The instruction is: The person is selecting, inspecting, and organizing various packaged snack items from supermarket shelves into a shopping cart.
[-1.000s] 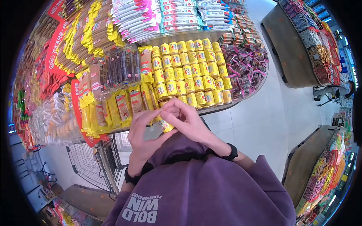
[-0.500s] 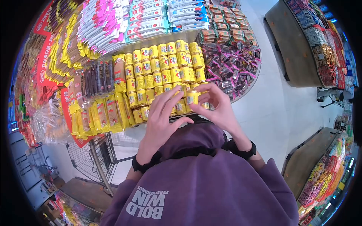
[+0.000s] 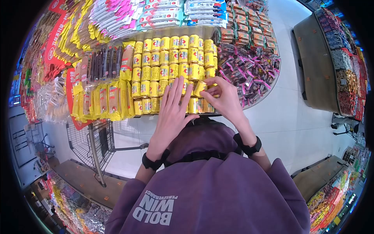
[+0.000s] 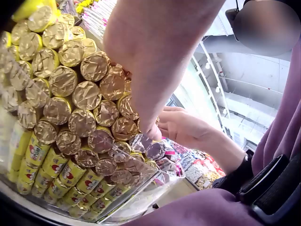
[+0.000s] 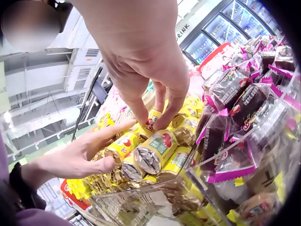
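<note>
Rows of small yellow wrapped rolls (image 3: pixel 163 71) with gold foil ends (image 4: pixel 87 95) fill the near bin. My right hand (image 3: pixel 225 97) pinches one yellow roll (image 3: pixel 200 89) between thumb and fingers, at the right part of the front rows. In the right wrist view, the fingertips come down onto a yellow roll (image 5: pixel 153 120) among the others. To its left, my left hand (image 3: pixel 171 111) lies over the rolls with fingers straight and nothing gripped. Its fingers hide several rolls from the head camera.
Dark sweets in pink-edged wrappers (image 3: pixel 249 74) adjoin the rolls on the right. Yellow-wrapped sausage-like packs (image 3: pixel 103 99) lie to the left. A clear plastic wall (image 5: pixel 136 207) edges the bin. A wire shopping cart (image 3: pixel 91 144) stands at left; another display (image 3: pixel 317 66) stands across the aisle.
Both hands were together at a yellow roll near the body. They parted, the right hand carried the roll forward and right, then down among the rows. The left hand moved out over the rolls.
</note>
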{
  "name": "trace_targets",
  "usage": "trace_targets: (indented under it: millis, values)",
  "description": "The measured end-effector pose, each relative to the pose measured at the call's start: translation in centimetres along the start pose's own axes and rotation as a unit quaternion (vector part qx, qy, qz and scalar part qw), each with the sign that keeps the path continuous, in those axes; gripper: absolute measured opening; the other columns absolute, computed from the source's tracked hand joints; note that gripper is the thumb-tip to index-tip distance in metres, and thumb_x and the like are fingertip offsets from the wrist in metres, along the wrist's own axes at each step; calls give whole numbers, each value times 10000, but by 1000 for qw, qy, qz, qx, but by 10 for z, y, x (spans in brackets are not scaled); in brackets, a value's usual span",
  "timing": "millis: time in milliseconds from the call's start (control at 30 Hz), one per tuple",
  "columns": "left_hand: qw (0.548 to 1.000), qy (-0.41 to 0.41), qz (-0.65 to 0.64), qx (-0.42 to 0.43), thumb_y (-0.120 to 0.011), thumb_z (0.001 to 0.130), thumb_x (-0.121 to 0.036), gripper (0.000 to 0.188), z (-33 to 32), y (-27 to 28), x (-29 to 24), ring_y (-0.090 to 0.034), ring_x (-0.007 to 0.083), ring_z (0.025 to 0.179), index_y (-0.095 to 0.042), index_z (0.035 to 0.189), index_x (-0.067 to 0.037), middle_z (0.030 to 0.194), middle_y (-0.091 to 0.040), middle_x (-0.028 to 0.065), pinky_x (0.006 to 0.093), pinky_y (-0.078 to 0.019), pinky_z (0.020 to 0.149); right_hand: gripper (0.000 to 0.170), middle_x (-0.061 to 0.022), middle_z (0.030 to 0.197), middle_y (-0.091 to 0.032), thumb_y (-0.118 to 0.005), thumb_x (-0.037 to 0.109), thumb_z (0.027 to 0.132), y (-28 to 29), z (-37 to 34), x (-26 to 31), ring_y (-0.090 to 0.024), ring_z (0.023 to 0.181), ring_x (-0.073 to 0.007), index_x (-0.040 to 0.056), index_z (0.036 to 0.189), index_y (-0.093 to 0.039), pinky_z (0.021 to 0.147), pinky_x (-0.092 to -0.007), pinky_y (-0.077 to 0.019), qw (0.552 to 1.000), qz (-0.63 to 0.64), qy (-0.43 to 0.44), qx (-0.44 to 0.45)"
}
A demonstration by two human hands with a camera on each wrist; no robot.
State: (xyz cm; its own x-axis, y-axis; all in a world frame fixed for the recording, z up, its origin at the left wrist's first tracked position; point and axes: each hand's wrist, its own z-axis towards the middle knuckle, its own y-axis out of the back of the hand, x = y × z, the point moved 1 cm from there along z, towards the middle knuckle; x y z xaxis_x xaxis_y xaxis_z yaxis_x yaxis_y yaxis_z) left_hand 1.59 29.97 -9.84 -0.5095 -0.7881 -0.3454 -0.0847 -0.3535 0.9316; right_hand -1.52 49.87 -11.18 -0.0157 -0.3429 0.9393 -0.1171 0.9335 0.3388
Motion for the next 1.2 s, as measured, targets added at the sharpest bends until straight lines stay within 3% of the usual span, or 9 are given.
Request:
trace_targets:
  millis: [133,300,433,800,1200]
  values:
    - [1000,-4,7,-7,-763,803,-359,890,1,1,-2,-242,381,1486,-352,1522,-34,1600,-241,240,528,-217,1198,425,-156,992,-601,-783,42,779,1,-1,2,-685,855,-292,-14,1155,-590,749,-377,-569,991,-84,104,15]
    - [998,-26,-23,-60,-793,767,-287,671,-9,-4,5,-360,359,1436,-581,1358,-52,1538,-396,196,516,-281,1172,487,-169,1050,-569,-772,58,759,5,1,5,-623,975,-364,-50,1178,-548,857,-438,-531,944,-219,248,14]
    - [995,-37,-25,-84,-814,733,-253,590,-14,-8,7,-410,348,1411,-664,1278,-84,1495,-470,177,510,-304,1159,485,-180,1087,-591,-754,87,777,8,-2,7,-617,1034,-353,-71,1193,-563,896,-435,-526,946,-222,232,43]
    - [996,-22,-32,-78,-794,783,-222,644,-8,-6,4,-396,339,1428,-587,1371,-62,1514,-454,176,508,-291,1167,446,-168,1207,-640,-737,110,822,6,-2,-9,-634,1073,-340,-16,1234,-625,906,-424,-544,949,-210,231,40]
    - [995,-11,-48,-81,-775,797,-226,693,-8,-4,7,-388,326,1428,-523,1415,-40,1523,-434,172,502,-299,1171,351,-110,976,-613,-778,171,802,2,-24,4,-631,934,-301,5,1085,-652,813,-410,-540,951,-167,249,81]
